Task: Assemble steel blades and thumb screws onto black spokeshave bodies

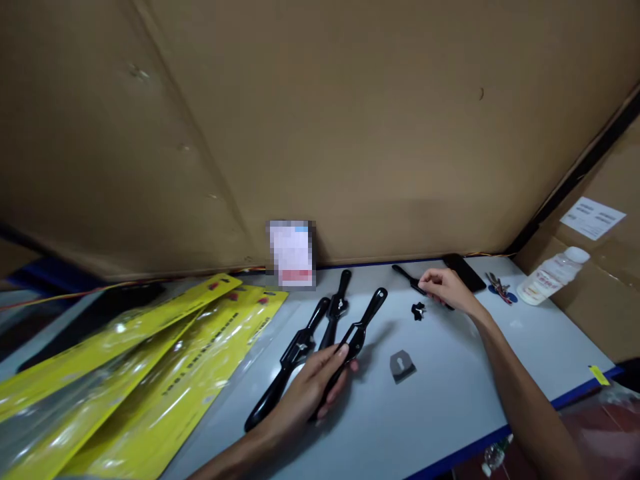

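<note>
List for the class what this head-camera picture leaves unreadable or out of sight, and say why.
All in the head view:
Held black tool: handle partly covered by the left hand.
Far black tool: middle hidden behind the right hand.
Upright item: its face masked by pixelation.
Yellow packages: cut off by the left and bottom edges.
White bottle: label lettering blurred.
Carton label: print too small.

Dim, soft light leaves the cardboard wall (370, 133) dull brown, while the worktop (450, 380) looks paler. Blurred shadows fall rightward beneath the left hand (319, 381). White glare streaks the yellow packages (150, 427). Wide-angle distortion stretches the edges; pixelation obscures an upright panel (291, 253).
</note>
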Action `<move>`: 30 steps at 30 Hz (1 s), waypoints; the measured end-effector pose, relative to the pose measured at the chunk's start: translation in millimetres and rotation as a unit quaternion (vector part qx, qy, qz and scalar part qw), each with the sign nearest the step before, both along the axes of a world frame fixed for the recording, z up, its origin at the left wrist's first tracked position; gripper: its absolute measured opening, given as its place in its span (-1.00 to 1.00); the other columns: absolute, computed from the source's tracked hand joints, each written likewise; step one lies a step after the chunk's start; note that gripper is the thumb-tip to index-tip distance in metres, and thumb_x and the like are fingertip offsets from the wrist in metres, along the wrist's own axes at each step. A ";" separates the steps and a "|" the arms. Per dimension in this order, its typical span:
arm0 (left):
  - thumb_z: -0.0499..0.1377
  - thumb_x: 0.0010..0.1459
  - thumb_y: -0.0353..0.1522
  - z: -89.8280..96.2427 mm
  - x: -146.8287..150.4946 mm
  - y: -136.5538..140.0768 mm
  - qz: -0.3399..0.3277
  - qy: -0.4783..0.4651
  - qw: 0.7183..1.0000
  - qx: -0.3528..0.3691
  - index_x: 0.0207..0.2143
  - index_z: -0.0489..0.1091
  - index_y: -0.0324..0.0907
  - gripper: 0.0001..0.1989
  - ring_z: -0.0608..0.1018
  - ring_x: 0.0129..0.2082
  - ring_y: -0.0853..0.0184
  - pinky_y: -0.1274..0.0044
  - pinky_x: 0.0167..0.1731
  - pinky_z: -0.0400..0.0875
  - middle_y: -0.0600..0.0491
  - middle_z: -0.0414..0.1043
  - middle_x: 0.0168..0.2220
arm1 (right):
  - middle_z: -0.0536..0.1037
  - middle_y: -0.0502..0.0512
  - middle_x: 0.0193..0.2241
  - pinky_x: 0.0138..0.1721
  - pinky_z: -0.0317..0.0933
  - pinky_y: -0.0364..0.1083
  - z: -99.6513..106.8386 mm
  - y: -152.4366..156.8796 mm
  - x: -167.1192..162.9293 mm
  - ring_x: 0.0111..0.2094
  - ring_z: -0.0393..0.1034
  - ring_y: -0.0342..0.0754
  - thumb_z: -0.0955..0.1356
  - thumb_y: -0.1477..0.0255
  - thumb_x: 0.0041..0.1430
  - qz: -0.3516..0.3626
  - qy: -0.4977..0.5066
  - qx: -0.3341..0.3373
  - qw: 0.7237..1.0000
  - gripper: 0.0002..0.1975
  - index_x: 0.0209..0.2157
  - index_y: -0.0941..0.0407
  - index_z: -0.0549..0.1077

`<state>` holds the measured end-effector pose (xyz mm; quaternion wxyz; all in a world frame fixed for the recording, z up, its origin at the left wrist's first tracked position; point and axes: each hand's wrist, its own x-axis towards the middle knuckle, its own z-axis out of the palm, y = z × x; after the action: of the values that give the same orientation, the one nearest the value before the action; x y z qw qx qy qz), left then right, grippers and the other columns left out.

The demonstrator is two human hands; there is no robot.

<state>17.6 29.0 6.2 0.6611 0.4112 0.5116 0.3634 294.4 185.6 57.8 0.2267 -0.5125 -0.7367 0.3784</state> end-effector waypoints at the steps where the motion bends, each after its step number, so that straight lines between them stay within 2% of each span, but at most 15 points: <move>1: 0.16 -0.01 0.31 2.2 0.2 -0.8 0.002 0.006 1.000 -0.001 -0.37 0.41 -0.22 -0.27 0.06 -0.81 0.56 0.68 -0.82 -0.04 0.31 0.10 -0.74 | 0.41 -0.06 -0.58 -0.47 0.05 -0.14 -3.2 -0.6 4.5 -0.56 0.25 -0.15 0.34 0.29 0.16 0.006 -0.059 0.017 0.998 -0.82 -0.38 0.12 0.45; 4: 0.16 -0.02 0.32 4.5 1.7 -4.0 0.023 0.015 1.000 -0.006 -0.35 0.43 -0.24 -0.25 0.06 -0.80 0.56 0.69 -0.81 -0.03 0.31 0.10 -0.73 | 0.49 -0.01 -0.50 -0.39 0.02 -0.13 -8.3 -8.8 7.5 -0.43 0.36 -0.08 0.39 0.32 0.15 0.028 -0.230 0.056 0.971 -0.86 -0.33 0.10 0.51; 7: 0.16 0.01 0.30 1.6 2.2 -5.0 0.045 -0.001 0.999 -0.013 -0.34 0.43 -0.24 -0.27 0.07 -0.79 0.56 0.69 -0.82 -0.01 0.30 0.10 -0.72 | 0.56 0.08 -0.37 -0.36 0.01 -0.12 -10.1 -19.8 -2.7 -0.30 0.42 0.03 0.45 0.26 0.14 0.030 -0.324 0.058 0.944 -0.75 -0.18 0.07 0.51; 10: 0.18 0.02 0.28 -1.3 1.0 -4.2 0.049 -0.018 0.998 -0.021 -0.33 0.42 -0.23 -0.30 0.05 -0.79 0.56 0.69 -0.82 -0.01 0.32 0.08 -0.73 | 0.58 0.09 -0.32 -0.31 0.05 -0.13 -15.6 -27.9 -20.4 -0.25 0.43 0.02 0.42 0.42 0.20 0.058 -0.295 0.054 0.952 -0.81 -0.13 0.08 0.50; 14: 0.17 0.01 0.28 -1.3 -0.8 -4.3 0.048 -0.014 0.998 -0.024 -0.32 0.40 -0.22 -0.29 0.03 -0.80 0.56 0.69 -0.83 -0.03 0.33 0.06 -0.74 | 0.55 0.00 -0.44 -0.31 0.07 -0.16 -27.8 -33.5 -40.3 -0.36 0.40 -0.08 0.38 0.56 0.21 0.104 -0.171 0.063 0.978 -0.87 -0.20 0.13 0.50; 18: 0.16 0.05 0.27 1.3 -0.7 -5.4 0.048 -0.019 0.998 -0.022 -0.31 0.36 -0.20 -0.32 0.04 -0.79 0.56 0.69 -0.83 0.00 0.32 0.11 -0.72 | 0.52 -0.05 -0.48 -0.32 0.10 -0.17 -33.7 -31.9 -42.3 -0.42 0.38 -0.11 0.33 0.66 0.15 0.085 -0.128 0.091 0.984 -0.80 -0.22 0.13 0.48; 22: 0.17 0.05 0.26 0.5 0.9 -6.6 0.061 -0.037 0.997 -0.022 -0.33 0.29 -0.15 -0.36 0.01 -0.79 0.55 0.69 -0.84 -0.01 0.34 0.09 -0.73 | 0.56 0.02 -0.41 -0.29 0.13 -0.15 -25.8 -25.1 -33.0 -0.36 0.43 -0.08 0.32 0.65 0.17 0.027 -0.182 0.079 0.980 -0.79 -0.20 0.13 0.50; 26: 0.18 0.11 0.21 -1.2 2.0 -7.4 0.071 -0.062 0.995 -0.016 -0.39 0.20 -0.09 -0.43 0.00 -0.79 0.55 0.70 -0.85 0.00 0.33 0.10 -0.72 | 0.59 0.12 -0.30 -0.27 0.13 -0.09 -5.4 -28.4 -24.3 -0.26 0.46 0.03 0.36 0.47 0.27 -0.019 -0.268 0.107 0.957 -0.78 -0.05 0.14 0.47; 28: 0.17 0.14 0.19 -0.8 2.3 -7.3 0.071 -0.073 0.995 -0.018 -0.39 0.19 -0.08 -0.46 0.01 -0.79 0.54 0.70 -0.85 0.01 0.33 0.10 -0.72 | 0.59 0.07 -0.31 -0.27 0.13 -0.09 5.2 -37.7 -22.6 -0.29 0.44 -0.01 0.38 0.45 0.26 0.015 -0.245 0.103 0.964 -0.82 -0.09 0.10 0.47; 30: 0.16 0.16 0.17 0.4 2.4 -6.8 0.072 -0.076 0.994 -0.015 -0.37 0.19 -0.08 -0.47 0.03 -0.79 0.54 0.70 -0.85 0.03 0.33 0.13 -0.71 | 0.58 0.02 -0.30 -0.27 0.15 -0.10 12.3 -50.5 -23.6 -0.29 0.43 -0.04 0.41 0.46 0.21 0.118 -0.215 0.068 0.967 -0.85 -0.16 0.05 0.48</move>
<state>20.0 22.2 6.7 0.6764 0.3344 0.4939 0.4321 270.8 135.1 70.0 0.0504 -0.4745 -0.8475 0.2326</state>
